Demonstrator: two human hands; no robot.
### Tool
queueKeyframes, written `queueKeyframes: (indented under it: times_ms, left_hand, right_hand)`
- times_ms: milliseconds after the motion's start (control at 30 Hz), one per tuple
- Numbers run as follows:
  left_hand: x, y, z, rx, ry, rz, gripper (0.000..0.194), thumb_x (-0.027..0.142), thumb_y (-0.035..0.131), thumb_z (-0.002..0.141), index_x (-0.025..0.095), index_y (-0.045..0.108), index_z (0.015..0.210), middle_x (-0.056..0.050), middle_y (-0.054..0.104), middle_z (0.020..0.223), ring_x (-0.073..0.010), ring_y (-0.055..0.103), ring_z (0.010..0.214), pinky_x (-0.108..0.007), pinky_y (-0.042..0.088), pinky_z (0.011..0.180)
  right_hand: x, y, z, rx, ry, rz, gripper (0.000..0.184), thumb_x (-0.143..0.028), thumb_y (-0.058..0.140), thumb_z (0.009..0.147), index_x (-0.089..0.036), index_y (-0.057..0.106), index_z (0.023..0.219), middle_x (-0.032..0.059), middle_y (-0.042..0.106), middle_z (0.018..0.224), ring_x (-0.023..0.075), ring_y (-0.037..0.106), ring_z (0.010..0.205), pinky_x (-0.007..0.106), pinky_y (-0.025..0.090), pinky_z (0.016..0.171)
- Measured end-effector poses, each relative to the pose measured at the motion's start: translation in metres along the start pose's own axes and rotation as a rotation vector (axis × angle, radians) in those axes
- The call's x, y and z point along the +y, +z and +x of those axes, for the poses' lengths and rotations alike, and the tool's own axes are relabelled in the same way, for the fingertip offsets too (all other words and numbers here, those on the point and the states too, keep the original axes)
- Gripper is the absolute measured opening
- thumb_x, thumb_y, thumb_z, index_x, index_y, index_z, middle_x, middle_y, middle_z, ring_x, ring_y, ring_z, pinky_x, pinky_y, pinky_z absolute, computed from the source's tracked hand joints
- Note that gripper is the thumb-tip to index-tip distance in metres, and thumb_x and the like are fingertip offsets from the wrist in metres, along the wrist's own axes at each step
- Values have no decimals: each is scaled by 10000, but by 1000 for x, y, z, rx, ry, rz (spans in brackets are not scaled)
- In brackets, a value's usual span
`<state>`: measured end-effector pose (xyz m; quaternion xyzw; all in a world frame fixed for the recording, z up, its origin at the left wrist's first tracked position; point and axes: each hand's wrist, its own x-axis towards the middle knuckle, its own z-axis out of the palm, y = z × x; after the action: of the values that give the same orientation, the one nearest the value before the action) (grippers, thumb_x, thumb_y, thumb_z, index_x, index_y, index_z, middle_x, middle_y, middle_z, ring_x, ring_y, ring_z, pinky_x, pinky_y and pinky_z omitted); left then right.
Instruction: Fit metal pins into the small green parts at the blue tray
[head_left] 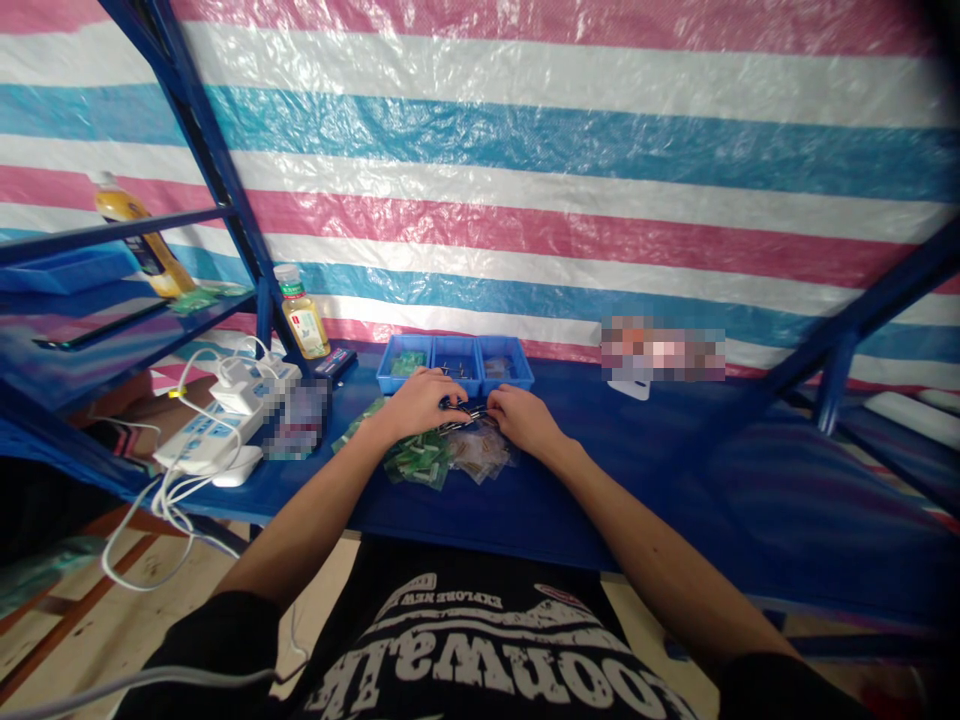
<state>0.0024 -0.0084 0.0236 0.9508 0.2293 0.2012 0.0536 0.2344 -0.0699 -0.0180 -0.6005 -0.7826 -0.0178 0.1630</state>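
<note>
My left hand (418,398) and my right hand (520,417) rest close together on the blue table (675,470), fingers curled around small dark metal parts (465,412) between them. What exactly each hand pinches is too small to name. Under and in front of the hands lies a heap of small clear bags, some with green pieces (417,462), some with brownish pieces (484,452). Just behind the hands stand three joined blue bins (454,362) holding small parts.
White power strips with cables (225,415) lie at the left of the table. A yellow drink bottle (302,313) stands by the blue rack post. Another bottle (142,236) lies on the left shelf. A striped tarpaulin hangs behind.
</note>
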Motion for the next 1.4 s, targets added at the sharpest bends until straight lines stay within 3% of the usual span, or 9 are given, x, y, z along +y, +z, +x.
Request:
queueKeyframes:
  times_ms: [533,800,1067,1267,1400]
  left_hand:
    - [-4,11,-1,-60,-48,35,152,388,760,887,239,785,875,-11,753,827,-200,638,879,-345,340,902]
    - [-4,2,-2,-71,-39,14,230,443,703,938,229,787,947,-34,769,902,-216,649,928,-343,354,931]
    - [-5,-5,-3,-152,-18,21,175,392,791,867,246,794,963,-12,786,939,-222,649,971,-340,328,900]
    - [-5,-6,-4,-181,5,16,168,349,809,843,253,788,979,-5,786,970,-220,647,984,-329,324,888]
    - [-3,-5,-3,-167,-15,34,154,349,813,842,249,781,955,2,779,937,-219,648,971,-330,323,882]
  right_hand:
    - [-1,-4,0,33,78,94,126,-164,541,1000,-222,621,922,59,718,958,216,633,880,291,346,691]
    - [0,-4,2,-15,-121,193,126,-141,521,1003,-214,593,930,53,686,943,201,612,906,267,383,788]
    - [5,-2,1,-47,-124,148,168,-94,470,992,-205,594,977,68,701,969,208,613,897,270,372,752]
    - [0,-8,0,-98,-95,137,138,-186,462,1045,-209,598,1050,66,727,902,201,633,791,269,338,686]
    - [-1,-9,-1,-66,-110,131,129,-182,469,1047,-215,593,1043,57,728,888,199,632,782,269,327,677]
